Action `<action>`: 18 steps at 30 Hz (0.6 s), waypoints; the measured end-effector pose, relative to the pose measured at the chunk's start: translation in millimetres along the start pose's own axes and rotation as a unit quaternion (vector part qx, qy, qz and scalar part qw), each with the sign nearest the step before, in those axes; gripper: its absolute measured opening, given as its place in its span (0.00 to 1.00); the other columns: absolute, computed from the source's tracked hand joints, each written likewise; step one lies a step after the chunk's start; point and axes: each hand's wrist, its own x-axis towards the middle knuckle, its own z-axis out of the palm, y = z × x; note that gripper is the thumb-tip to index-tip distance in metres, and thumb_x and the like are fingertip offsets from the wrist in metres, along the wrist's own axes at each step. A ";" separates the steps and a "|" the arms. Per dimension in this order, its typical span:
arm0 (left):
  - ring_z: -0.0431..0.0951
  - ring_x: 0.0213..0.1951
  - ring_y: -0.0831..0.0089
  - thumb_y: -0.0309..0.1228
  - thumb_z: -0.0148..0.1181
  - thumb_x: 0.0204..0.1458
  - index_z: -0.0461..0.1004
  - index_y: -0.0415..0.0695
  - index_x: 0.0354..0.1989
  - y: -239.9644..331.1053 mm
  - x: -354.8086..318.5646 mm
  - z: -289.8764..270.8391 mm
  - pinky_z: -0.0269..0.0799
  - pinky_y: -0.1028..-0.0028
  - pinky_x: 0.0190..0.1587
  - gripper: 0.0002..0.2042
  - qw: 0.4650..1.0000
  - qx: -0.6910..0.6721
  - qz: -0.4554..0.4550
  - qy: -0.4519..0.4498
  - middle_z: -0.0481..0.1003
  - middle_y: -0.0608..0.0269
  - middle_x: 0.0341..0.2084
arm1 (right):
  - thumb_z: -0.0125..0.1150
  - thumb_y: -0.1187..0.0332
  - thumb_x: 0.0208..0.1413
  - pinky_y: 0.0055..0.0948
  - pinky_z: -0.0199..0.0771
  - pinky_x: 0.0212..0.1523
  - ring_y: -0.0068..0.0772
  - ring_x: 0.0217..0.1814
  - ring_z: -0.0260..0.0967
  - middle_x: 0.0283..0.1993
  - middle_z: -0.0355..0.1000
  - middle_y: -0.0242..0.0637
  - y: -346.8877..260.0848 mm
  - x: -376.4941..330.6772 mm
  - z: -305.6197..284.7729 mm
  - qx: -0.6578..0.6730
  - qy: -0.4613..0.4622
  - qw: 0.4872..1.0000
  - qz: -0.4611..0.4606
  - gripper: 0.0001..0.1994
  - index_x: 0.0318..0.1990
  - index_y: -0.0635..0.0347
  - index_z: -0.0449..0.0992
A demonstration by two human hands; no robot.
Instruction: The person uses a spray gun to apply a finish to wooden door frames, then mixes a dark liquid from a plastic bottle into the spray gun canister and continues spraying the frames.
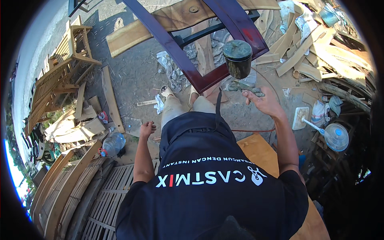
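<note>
Dull grey-green metal, stained dark, makes up the spray gun, which is at the right side of the frame's near corner. The right hand grasps it by the handle, fingers bent round it. Its round cup, capped with a mottled green lid, shows against the frame's near right corner; whether the two touch, I cannot tell.

The frame itself is glossy dark red, with a dark bar crossing beneath it. The left hand hangs to the left of the frame's near corner and well apart from it, its grip released and its fingers loosely curled.

A pale board passes under the frame and juts out at its left. Crumpled rags lie on the ground beside the frame's left edge. A thin reddish hose runs on the near side of the frame.

Farther left of the frame are a slatted bench and, nearer the person, a clear jug. Right of the frame, scrap wood lies heaped, with a white-and-blue fan on the heap's near side.
</note>
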 end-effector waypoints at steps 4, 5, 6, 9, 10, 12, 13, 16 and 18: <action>0.85 0.32 0.69 0.41 0.52 0.67 0.78 0.38 0.49 22.2 19.8 -4.5 0.80 0.71 0.33 0.17 0.998 0.044 0.021 -0.028 0.83 0.55 0.34 | 0.66 0.51 0.64 0.27 0.67 0.33 0.19 0.29 0.66 0.24 0.73 0.29 -3.0 -27.7 31.1 0.072 0.085 0.994 -0.006 0.20 0.41 0.64 0.83; 0.85 0.32 0.69 0.41 0.52 0.67 0.78 0.38 0.49 28.6 25.9 -8.5 0.81 0.71 0.33 0.17 0.998 0.054 0.028 -0.036 0.83 0.55 0.34 | 0.66 0.51 0.64 0.27 0.67 0.32 0.19 0.28 0.66 0.24 0.73 0.29 -6.9 -30.3 32.6 0.053 0.121 0.991 0.008 0.21 0.42 0.64 0.83; 0.85 0.32 0.69 0.40 0.52 0.67 0.78 0.38 0.49 37.7 31.5 -12.0 0.81 0.71 0.33 0.17 0.996 0.063 0.036 -0.042 0.83 0.55 0.34 | 0.66 0.51 0.64 0.27 0.67 0.32 0.19 0.27 0.65 0.23 0.73 0.29 -8.1 -31.3 33.7 0.035 0.157 0.987 0.023 0.21 0.42 0.65 0.83; 0.85 0.32 0.69 0.40 0.52 0.68 0.79 0.38 0.50 63.7 46.6 -21.1 0.81 0.71 0.33 0.17 0.992 0.088 0.064 -0.057 0.83 0.55 0.34 | 0.66 0.47 0.63 0.31 0.73 0.35 0.25 0.30 0.71 0.27 0.75 0.38 5.4 -32.2 27.5 0.006 0.254 0.966 0.036 0.27 0.47 0.70 0.82; 0.85 0.32 0.69 0.40 0.52 0.68 0.79 0.38 0.50 70.7 50.2 -26.3 0.81 0.71 0.33 0.17 0.991 0.094 0.073 -0.062 0.83 0.55 0.34 | 0.66 0.48 0.63 0.31 0.72 0.33 0.24 0.29 0.70 0.25 0.74 0.36 7.1 -31.1 29.0 -0.011 0.307 0.951 0.016 0.26 0.47 0.69 0.82; 0.85 0.32 0.69 0.40 0.51 0.68 0.79 0.38 0.50 81.4 58.9 -41.1 0.80 0.72 0.33 0.18 0.988 0.110 0.089 -0.066 0.83 0.55 0.34 | 0.67 0.50 0.63 0.30 0.69 0.30 0.22 0.25 0.67 0.22 0.71 0.34 8.8 -31.0 33.8 -0.047 0.410 0.910 -0.020 0.23 0.46 0.67 0.82; 0.84 0.32 0.69 0.40 0.52 0.68 0.79 0.37 0.50 85.0 62.9 -49.5 0.80 0.72 0.33 0.18 0.986 0.119 0.097 -0.066 0.83 0.55 0.34 | 0.67 0.50 0.63 0.31 0.70 0.30 0.23 0.25 0.67 0.22 0.70 0.35 9.3 -30.4 36.4 -0.074 0.442 0.893 -0.035 0.24 0.46 0.67 0.82; 0.84 0.32 0.69 0.40 0.52 0.68 0.79 0.36 0.50 87.1 70.7 -74.2 0.80 0.73 0.32 0.18 0.985 0.123 0.090 -0.079 0.83 0.55 0.33 | 0.67 0.49 0.62 0.31 0.71 0.31 0.24 0.25 0.68 0.22 0.70 0.36 9.2 -38.2 53.4 -0.092 0.472 0.876 -0.034 0.24 0.46 0.68 0.82; 0.84 0.32 0.69 0.40 0.53 0.68 0.78 0.36 0.50 77.8 77.2 -98.9 0.80 0.73 0.31 0.18 0.987 0.108 0.087 -0.083 0.83 0.55 0.33 | 0.67 0.49 0.62 0.32 0.72 0.32 0.24 0.25 0.68 0.22 0.71 0.36 -5.3 -46.2 71.4 -0.012 0.422 0.906 -0.018 0.25 0.47 0.67 0.82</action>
